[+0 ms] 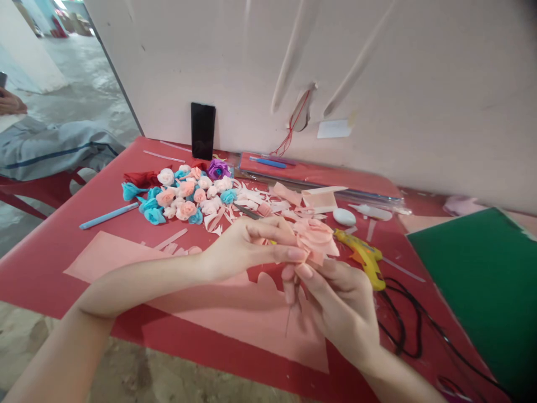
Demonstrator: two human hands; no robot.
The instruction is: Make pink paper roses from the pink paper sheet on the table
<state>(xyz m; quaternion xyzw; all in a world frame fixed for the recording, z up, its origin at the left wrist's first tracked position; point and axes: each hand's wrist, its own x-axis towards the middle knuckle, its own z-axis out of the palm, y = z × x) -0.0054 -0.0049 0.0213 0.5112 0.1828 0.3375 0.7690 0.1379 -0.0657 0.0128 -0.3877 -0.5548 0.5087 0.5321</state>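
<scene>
A pale pink paper rose is held over the red table between both my hands. My left hand pinches its petals from the left, fingers pressed on the flower's side. My right hand grips it from below, fingers closed round the base, where a thin stem hangs down. A yellow glue gun lies just right of the flower, its black cord looping toward the table's front.
A heap of small pink, white and blue paper roses lies at the back left, with a purple one. Pink paper sheet, scraps, scissors, a blue pen, a black phone, a green sheet. Another person sits far left.
</scene>
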